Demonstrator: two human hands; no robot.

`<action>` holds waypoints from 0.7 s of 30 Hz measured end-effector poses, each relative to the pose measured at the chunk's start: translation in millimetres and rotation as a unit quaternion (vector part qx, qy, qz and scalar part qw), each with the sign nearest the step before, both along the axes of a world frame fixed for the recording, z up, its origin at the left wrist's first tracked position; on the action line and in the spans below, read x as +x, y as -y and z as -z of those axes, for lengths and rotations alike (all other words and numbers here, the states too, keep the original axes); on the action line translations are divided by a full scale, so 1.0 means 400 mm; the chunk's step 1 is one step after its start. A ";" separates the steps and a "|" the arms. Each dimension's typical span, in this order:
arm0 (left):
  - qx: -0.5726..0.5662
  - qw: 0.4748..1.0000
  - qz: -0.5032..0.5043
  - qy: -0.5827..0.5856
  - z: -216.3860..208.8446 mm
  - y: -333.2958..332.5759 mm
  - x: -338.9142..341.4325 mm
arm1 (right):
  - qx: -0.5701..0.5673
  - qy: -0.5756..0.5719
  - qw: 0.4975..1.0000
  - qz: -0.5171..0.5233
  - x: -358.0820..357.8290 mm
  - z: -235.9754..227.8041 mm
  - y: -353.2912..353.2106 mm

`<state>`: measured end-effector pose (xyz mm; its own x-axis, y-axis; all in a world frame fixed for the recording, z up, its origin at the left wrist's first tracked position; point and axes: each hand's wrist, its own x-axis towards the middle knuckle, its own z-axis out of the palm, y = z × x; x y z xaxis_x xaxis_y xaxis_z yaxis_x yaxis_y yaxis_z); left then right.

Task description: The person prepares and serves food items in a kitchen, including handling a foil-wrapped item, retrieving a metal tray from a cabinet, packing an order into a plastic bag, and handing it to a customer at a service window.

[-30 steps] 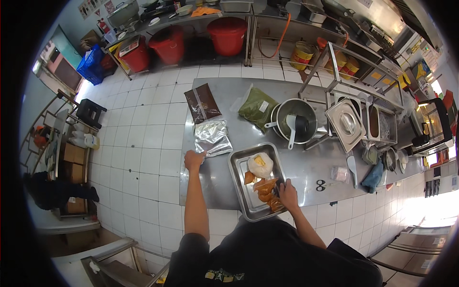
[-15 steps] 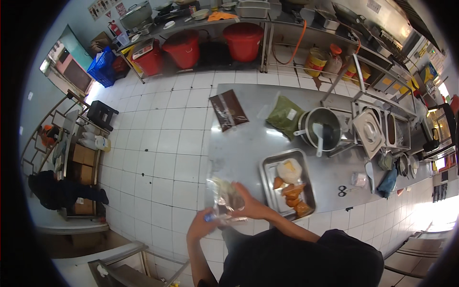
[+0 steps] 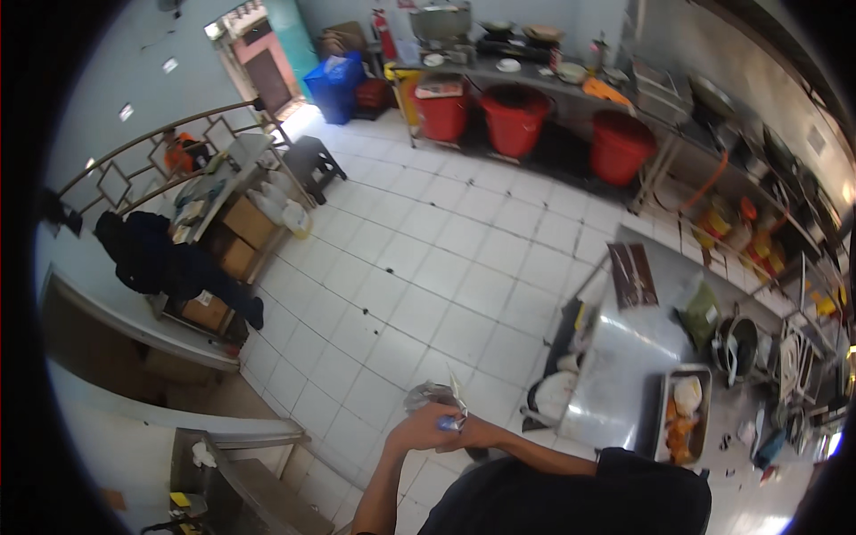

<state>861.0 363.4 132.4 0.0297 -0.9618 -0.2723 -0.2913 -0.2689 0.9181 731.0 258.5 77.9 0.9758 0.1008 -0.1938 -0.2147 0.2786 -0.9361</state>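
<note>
Just left of the steel table (image 3: 606,379), over the tiled floor, I hold a clear plastic bag (image 3: 430,392) with both hands. My left hand (image 3: 419,430) is closed around its gathered lower part. Close against it, my right hand (image 3: 480,433) is closed on the bag too, its fingers partly hidden behind the left. A small blue patch (image 3: 451,423) shows between the hands; I cannot make out what it is. The bag's contents are blurred.
A steel tray (image 3: 667,437) with orange-brown pieces and a white lump stands on the table, beyond it a brown packet (image 3: 633,275), a green packet (image 3: 700,314) and a pot (image 3: 738,337). A person (image 3: 165,254) in dark clothes is at the left, near a black stool (image 3: 314,168).
My view has turned to the left. Both hands have moved off the table's edge with the bag, and they are now closer together around it.
</note>
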 end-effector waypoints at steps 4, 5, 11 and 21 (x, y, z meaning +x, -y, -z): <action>-0.076 0.996 0.020 0.034 0.006 0.077 0.186 | 0.012 -0.020 1.000 0.019 0.172 0.077 0.065; -0.054 0.998 0.007 0.044 0.010 0.111 0.225 | 0.024 -0.016 0.999 0.040 0.208 0.092 0.093; -0.081 0.976 -0.152 0.137 -0.017 0.262 0.493 | -0.021 -0.003 0.990 0.140 0.512 0.164 0.241; -0.248 0.749 -0.554 0.266 0.029 0.489 1.099 | -0.097 0.005 0.983 0.158 1.259 0.095 0.579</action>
<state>1300.4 167.9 120.6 0.8619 -0.2447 0.4442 -0.5014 -0.2797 0.8188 1234.7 26.9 39.8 0.9546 -0.2453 -0.1690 -0.1362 0.1450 -0.9800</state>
